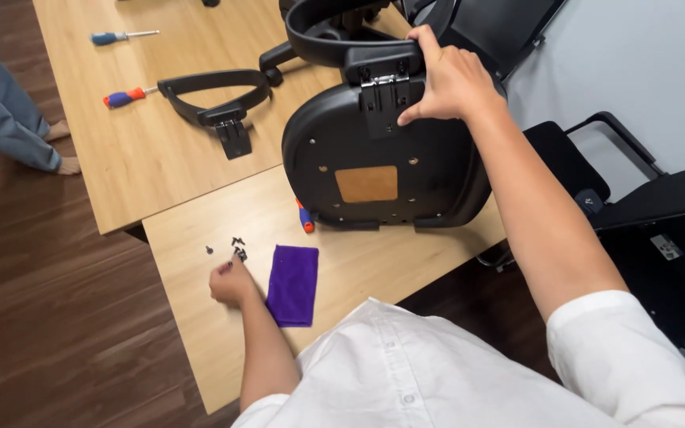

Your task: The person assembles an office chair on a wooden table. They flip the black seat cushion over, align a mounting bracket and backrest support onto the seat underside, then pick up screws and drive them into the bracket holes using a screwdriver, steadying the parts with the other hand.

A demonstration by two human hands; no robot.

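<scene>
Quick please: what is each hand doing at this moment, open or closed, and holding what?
Left hand: fingers curled at the small black screws on the table; whether it grips one cannot be told.
Right hand: closed on the armrest bracket on the chair seat.

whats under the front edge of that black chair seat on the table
A screwdriver with a red and blue handle pokes out from under the black chair seat; only the handle end shows. Its shaft and tip are covered by the seat.

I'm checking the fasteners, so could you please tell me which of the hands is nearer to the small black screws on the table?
Left. The left hand rests right beside the small black screws, while the right hand is far off, gripping the armrest bracket on the chair seat.
</scene>
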